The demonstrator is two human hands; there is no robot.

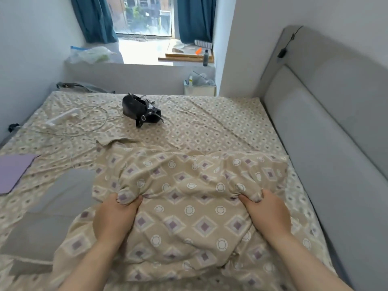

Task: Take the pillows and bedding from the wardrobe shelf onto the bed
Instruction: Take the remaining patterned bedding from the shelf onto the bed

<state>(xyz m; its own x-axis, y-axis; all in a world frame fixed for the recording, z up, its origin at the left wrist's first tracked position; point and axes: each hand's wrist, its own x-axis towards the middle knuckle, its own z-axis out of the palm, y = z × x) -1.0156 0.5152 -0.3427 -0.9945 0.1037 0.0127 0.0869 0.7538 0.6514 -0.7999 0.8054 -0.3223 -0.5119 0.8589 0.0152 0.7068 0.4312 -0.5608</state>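
A beige pillow [189, 208] with a purple diamond and white ring pattern lies on the bed [210, 127], close to me near the headboard side. My left hand [114, 219] grips a bunch of its cover at the left. My right hand [266, 213] grips the cover at the right. Both arms reach in from the bottom edge. A grey folded bedding piece [52, 217] lies flat just left of the pillow, partly under it. The bed sheet has the same beige pattern.
A black handbag [141, 111] sits mid-bed. A white power strip [60, 118] with its cable lies far left. A purple pad [13, 171] rests at the left edge. The grey padded headboard [327, 133] runs along the right. Behind is a cluttered window sill [147, 53].
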